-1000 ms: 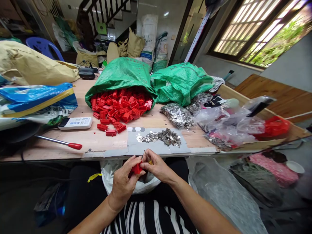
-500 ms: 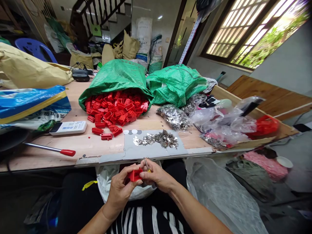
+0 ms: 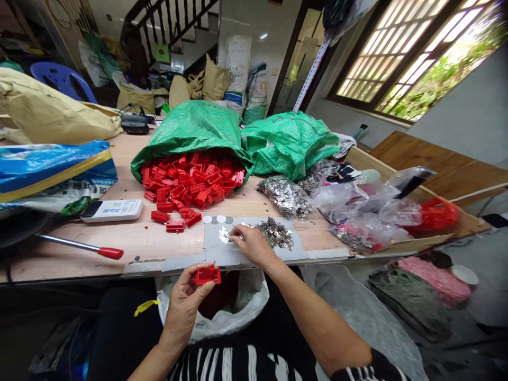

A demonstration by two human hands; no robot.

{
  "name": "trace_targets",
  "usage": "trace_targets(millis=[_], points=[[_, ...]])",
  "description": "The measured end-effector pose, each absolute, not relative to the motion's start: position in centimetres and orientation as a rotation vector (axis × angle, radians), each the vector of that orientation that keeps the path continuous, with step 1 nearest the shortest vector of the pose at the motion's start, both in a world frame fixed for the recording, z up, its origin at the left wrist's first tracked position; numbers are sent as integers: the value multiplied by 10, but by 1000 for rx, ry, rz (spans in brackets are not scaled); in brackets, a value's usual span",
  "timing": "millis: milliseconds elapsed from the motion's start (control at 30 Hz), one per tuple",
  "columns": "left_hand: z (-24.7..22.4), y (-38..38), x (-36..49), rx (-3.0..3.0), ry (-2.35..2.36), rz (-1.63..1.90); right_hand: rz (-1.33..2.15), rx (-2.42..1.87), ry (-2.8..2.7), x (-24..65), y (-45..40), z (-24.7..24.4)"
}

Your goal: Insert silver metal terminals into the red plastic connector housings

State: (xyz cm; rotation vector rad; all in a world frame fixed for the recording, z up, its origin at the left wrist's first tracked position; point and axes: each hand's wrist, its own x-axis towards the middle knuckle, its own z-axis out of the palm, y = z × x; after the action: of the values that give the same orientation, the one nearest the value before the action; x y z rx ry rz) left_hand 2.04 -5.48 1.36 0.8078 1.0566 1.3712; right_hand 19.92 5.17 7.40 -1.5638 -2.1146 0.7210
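- Left hand (image 3: pixel 181 308): palm up, fingers half curled, gripping a red plastic housing (image 3: pixel 207 275) between thumb and fingertips. The housing sits raised above the lap with its recessed face up, apparently to keep that face in view.
- Right hand (image 3: pixel 254 246): fingers closed around a thin steel pick (image 3: pixel 237 229), with only the tip showing. The hand rests on a grey mat (image 3: pixel 216 251), the tip pointing at metal pieces (image 3: pixel 273 234).
- White plastic bag (image 3: pixel 248 312): open on the lap under the hands, perhaps to catch anything dropped.
- Mat: at the table's near edge, directly before the person. The pieces are spread thinly, likely so single ones can be picked out.
- Red housings (image 3: pixel 190 182): heaped on the table, spilling from a green sack (image 3: pixel 194 127) that lies with its mouth toward the person, which keeps them within reach.
- Sack of metal pieces (image 3: pixel 286 197): further right on the table, beside the mat.
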Motion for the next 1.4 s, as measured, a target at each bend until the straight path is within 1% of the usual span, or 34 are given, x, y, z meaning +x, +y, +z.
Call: trace_targets(millis=[67,133,367,600,667,833,900,967,1133,1300,1400], points=[[14,-55,19,804,1078,1371,488,-1731,-2266,193,69,77],[14,-55,17,813,1105,1368,409,-1830,-2324,185,81,75],[15,-54,15,848,1150,1347,396,-1906,-2331,165,99,63],[15,-49,14,726,1107,1380,446,-1799,-2259,174,93,73],[18,-46,13,662,1091,1391,572,-1668,-2196,180,85,77],[28,-39,15,603,1014,1423,1345,-1208,-1872,185,46,80],[30,-39,17,624,1009,1427,1541,-1135,-1757,183,30,77],[30,-39,19,669,1026,1422,1615,-1109,-1678,182,18,73],[33,-44,20,872,1100,1345,1566,-1127,-1673,182,4,67],[39,-47,18,1126,1182,1304,1595,-1179,-1627,183,-1,65],[40,-49,19,1071,1119,1264,1650,-1175,-1558,185,-5,63]])
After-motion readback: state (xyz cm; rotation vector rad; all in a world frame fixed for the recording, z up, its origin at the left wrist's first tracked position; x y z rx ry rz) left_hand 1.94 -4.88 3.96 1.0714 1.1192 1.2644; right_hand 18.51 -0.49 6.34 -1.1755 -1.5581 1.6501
